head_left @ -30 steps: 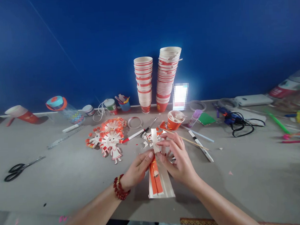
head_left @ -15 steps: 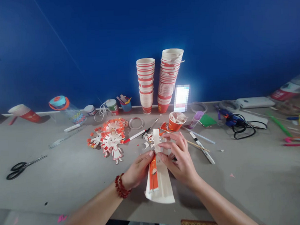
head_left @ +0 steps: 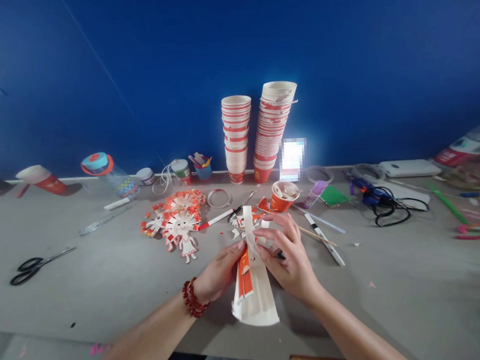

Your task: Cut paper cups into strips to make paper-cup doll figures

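My left hand (head_left: 222, 271), with a red bead bracelet at the wrist, is closed on a cut piece of paper cup (head_left: 264, 301). The piece is white inside, and a folded orange-printed strip (head_left: 245, 278) lies along its left side. A narrow white strip (head_left: 248, 222) stands up from the far end. My right hand (head_left: 286, 252) has its thumb and bent fingers at the right side of this strip, gripping it near its base; the exact contact is partly hidden. White and orange paper scraps (head_left: 236, 232) lie just behind the hands.
Two stacks of paper cups (head_left: 236, 148) stand against the blue wall. An orange cup of scraps (head_left: 283, 199), markers (head_left: 326, 241), paper figures (head_left: 182, 225), scissors (head_left: 31, 268), a clear bottle (head_left: 112, 175) and a blue glue gun (head_left: 368, 193) with its cord surround the hands.
The upright white strip leans slightly more to the left, and the folded orange strip has shifted a little. Both hands stay nearly in place. The camera view has moved slightly.
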The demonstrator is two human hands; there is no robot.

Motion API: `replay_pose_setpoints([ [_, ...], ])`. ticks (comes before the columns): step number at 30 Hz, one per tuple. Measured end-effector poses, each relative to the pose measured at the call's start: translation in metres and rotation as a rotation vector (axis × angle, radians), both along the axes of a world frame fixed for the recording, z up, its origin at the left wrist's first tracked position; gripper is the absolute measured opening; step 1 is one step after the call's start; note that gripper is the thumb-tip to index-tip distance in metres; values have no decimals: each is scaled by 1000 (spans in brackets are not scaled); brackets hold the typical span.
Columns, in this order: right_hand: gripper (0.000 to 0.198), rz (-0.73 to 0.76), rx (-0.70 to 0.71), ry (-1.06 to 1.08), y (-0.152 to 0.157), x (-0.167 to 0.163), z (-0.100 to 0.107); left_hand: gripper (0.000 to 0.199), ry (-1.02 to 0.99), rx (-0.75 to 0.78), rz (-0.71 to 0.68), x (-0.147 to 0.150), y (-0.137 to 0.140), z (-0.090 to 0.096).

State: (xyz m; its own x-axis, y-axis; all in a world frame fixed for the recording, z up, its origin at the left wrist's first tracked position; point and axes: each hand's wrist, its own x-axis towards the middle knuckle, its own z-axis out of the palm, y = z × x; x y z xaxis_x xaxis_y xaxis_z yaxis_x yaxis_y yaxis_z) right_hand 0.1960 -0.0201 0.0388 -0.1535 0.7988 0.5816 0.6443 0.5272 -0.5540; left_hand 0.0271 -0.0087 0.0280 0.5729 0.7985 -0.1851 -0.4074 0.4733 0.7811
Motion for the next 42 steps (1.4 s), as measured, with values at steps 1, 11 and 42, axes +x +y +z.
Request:
replay_pose_setpoints([
  [1,21,1,-1,-9,1,1,0,32,5,2,2,0,0,0],
  [11,20,-110,260,-247,-8,-5,2,37,144,25,9,-5,4,-1],
  [42,4,-149,109,-169,5,3,2,102,350,744,92,-4,-8,-15],
])
